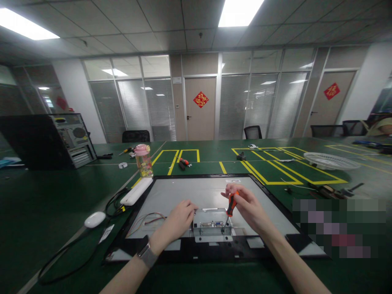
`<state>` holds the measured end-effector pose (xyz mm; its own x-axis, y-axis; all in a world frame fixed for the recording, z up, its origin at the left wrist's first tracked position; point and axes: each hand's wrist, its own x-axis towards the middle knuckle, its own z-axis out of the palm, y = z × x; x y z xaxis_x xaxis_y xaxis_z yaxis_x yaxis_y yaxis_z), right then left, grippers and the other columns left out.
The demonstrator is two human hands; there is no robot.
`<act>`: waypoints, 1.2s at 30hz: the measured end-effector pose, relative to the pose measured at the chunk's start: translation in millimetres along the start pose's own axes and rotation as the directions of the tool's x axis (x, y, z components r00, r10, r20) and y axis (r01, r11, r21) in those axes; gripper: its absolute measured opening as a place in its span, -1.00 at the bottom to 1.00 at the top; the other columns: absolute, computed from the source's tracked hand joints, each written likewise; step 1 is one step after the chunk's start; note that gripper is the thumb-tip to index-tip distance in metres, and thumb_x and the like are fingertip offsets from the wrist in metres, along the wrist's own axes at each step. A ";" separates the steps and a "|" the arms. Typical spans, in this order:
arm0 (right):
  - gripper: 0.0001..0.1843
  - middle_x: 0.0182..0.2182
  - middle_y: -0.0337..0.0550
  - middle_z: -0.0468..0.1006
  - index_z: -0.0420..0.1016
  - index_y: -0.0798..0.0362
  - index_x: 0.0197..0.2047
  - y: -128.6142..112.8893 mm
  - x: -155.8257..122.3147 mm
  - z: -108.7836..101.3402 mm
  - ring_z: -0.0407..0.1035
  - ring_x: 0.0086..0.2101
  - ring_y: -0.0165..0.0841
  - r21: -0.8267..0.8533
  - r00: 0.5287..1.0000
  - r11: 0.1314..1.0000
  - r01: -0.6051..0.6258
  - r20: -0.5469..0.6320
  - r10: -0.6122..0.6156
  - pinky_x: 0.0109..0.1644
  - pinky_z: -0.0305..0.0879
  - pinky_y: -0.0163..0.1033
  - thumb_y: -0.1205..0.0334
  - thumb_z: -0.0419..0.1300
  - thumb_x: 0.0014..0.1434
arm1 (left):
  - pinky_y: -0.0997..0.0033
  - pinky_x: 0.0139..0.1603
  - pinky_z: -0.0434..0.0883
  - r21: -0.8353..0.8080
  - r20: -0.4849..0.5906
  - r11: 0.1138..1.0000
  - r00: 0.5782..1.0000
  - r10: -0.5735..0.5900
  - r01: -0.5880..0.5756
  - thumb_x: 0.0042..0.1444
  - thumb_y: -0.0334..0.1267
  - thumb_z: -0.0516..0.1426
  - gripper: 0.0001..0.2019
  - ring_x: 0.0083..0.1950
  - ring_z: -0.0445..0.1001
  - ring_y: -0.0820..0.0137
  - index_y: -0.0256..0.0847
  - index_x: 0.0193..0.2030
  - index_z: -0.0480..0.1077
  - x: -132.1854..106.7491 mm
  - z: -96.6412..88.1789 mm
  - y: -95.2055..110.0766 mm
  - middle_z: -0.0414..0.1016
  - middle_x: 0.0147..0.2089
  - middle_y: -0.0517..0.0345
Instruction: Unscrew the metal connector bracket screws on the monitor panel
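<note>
A monitor panel [183, 192] with a black frame lies flat on the green table, its grey metal back facing up. On its near part sits a metal bracket [211, 232] with video connectors along its front side. My right hand [245, 200] grips a red and black screwdriver [232, 203], slightly tilted, its tip down at the right end of the connector row. Against the bracket's left edge rests my left hand [181, 216], fingers bent over the corner; whether they hold it is hard to see. Thin wires [150, 220] lie left of that hand.
Left of the panel are a white power strip [137, 192], a black cable, a white mouse [94, 219] and a pink-lided bottle [143, 161]. A computer case [70, 141] stands far left. Beyond the panel lies another red tool [183, 161]; a power tool [330, 191] lies right.
</note>
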<state>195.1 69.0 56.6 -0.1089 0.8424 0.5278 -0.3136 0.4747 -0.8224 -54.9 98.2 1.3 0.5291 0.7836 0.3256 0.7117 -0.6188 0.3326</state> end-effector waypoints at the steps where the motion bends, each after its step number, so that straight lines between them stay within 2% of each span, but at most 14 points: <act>1: -0.76 -0.26 -0.15 0.47 0.52 -0.05 -0.37 0.9 -0.3 -0.8 0.42 -0.24 -0.26 -0.015 1.000 1.000 -0.008 0.003 0.008 0.05 0.34 0.00 -0.04 0.31 0.07 | 0.31 0.03 0.33 -0.001 0.000 1.000 1.000 0.001 -0.001 0.29 -0.41 -0.08 -0.72 -0.04 0.37 0.31 -0.18 -0.06 0.43 0.0 0.2 -0.3 0.40 -0.12 0.06; 6: -0.73 -0.38 -0.15 0.52 0.52 -0.06 -0.16 1.6 -2.1 -0.8 0.45 -0.32 -0.23 -0.003 0.998 0.999 -0.049 0.042 0.049 -0.13 0.40 -0.05 -0.04 0.19 0.20 | 0.33 0.03 0.32 -0.012 0.005 1.000 1.000 0.007 -0.007 0.30 -0.41 -0.08 -0.72 -0.04 0.36 0.32 -0.17 -0.03 0.42 -0.4 -0.9 0.1 0.39 -0.11 0.07; 8: -0.75 -0.35 -0.13 0.52 0.53 -0.06 -0.20 0.8 -1.9 0.1 0.45 -0.27 -0.22 0.025 0.998 0.999 -0.041 0.051 0.040 -0.11 0.40 -0.05 -0.03 0.18 0.21 | 0.33 0.03 0.32 -0.011 0.006 1.000 1.000 0.005 -0.005 0.30 -0.40 -0.08 -0.72 -0.04 0.36 0.32 -0.17 -0.03 0.42 -0.5 -1.7 0.8 0.39 -0.11 0.07; 12: -0.79 -0.21 -0.15 0.46 0.56 -0.05 -0.35 1.3 -1.0 -1.8 0.41 -0.18 -0.26 -0.009 1.000 1.000 0.020 0.020 -0.020 0.06 0.34 -0.02 -0.01 0.28 0.13 | 0.32 0.03 0.32 -0.011 0.004 1.000 1.000 0.004 -0.004 0.30 -0.40 -0.09 -0.72 -0.05 0.36 0.32 -0.18 -0.05 0.42 -0.6 -2.4 1.7 0.38 -0.12 0.07; 14: -0.79 -0.19 -0.17 0.46 0.56 -0.08 -0.29 2.4 -1.2 -3.8 0.42 -0.22 -0.28 -0.038 1.000 0.999 0.003 0.015 -0.002 0.03 0.38 -0.03 -0.02 0.29 0.11 | 0.32 0.03 0.32 -0.012 0.004 1.000 1.000 0.003 -0.003 0.30 -0.40 -0.09 -0.72 -0.05 0.36 0.32 -0.18 -0.06 0.42 -0.8 -2.0 1.6 0.38 -0.12 0.07; 18: -0.74 -0.33 -0.18 0.51 0.52 -0.09 -0.12 3.1 -2.7 -3.9 0.47 -0.30 -0.27 0.002 0.997 0.998 -0.061 0.047 0.061 -0.10 0.42 -0.06 -0.03 0.20 0.20 | 0.31 0.03 0.32 -0.012 -0.002 1.000 1.000 0.003 -0.003 0.30 -0.41 -0.08 -0.72 -0.04 0.35 0.31 -0.18 -0.05 0.42 -1.0 -0.9 1.1 0.39 -0.11 0.07; 23: -0.75 -0.26 -0.15 0.52 0.49 -0.06 -0.09 3.2 -3.4 0.6 0.47 -0.29 -0.29 0.060 0.999 0.998 -0.009 0.049 0.006 -0.08 0.38 -0.10 0.02 0.13 0.27 | 0.32 0.02 0.32 0.002 0.013 1.000 1.000 -0.002 0.002 0.31 -0.40 -0.09 -0.71 -0.05 0.35 0.32 -0.18 -0.04 0.42 0.1 -0.8 0.8 0.39 -0.12 0.07; 26: -0.77 -0.22 -0.14 0.50 0.50 -0.05 -0.13 4.6 -2.4 0.3 0.47 -0.29 -0.28 0.058 0.999 0.998 0.002 0.034 -0.004 -0.13 0.39 -0.11 0.03 0.15 0.26 | 0.32 0.02 0.32 0.017 0.019 1.000 1.000 0.002 -0.002 0.30 -0.40 -0.09 -0.72 -0.04 0.35 0.31 -0.18 -0.06 0.43 0.4 -1.3 1.0 0.38 -0.12 0.06; 31: -0.84 -0.26 -0.13 0.50 0.55 -0.03 -0.27 4.6 -1.0 -2.3 0.40 -0.16 -0.23 0.001 1.000 1.000 0.020 0.024 -0.020 0.02 0.31 -0.08 0.07 0.24 0.19 | 0.31 0.02 0.32 0.009 0.012 1.000 1.000 0.002 -0.002 0.31 -0.40 -0.09 -0.73 -0.05 0.35 0.31 -0.18 -0.07 0.42 -0.2 -2.2 2.2 0.39 -0.12 0.06; 36: -0.70 -0.25 -0.10 0.56 0.50 -0.05 -0.03 0.8 -0.8 -2.1 0.44 -0.24 -0.25 0.040 1.000 0.999 -0.018 0.011 0.017 -0.07 0.34 -0.09 0.02 0.17 0.24 | 0.33 0.03 0.31 0.016 0.014 1.000 1.000 -0.005 0.005 0.31 -0.41 -0.08 -0.73 -0.03 0.35 0.32 -0.17 -0.07 0.42 -0.4 -2.5 3.0 0.38 -0.11 0.07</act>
<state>196.9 69.3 55.0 -0.1243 0.8476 0.5159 -0.3492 0.4493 -0.8223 -54.1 95.8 4.5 0.5319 0.7875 0.3113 0.7214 -0.6139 0.3204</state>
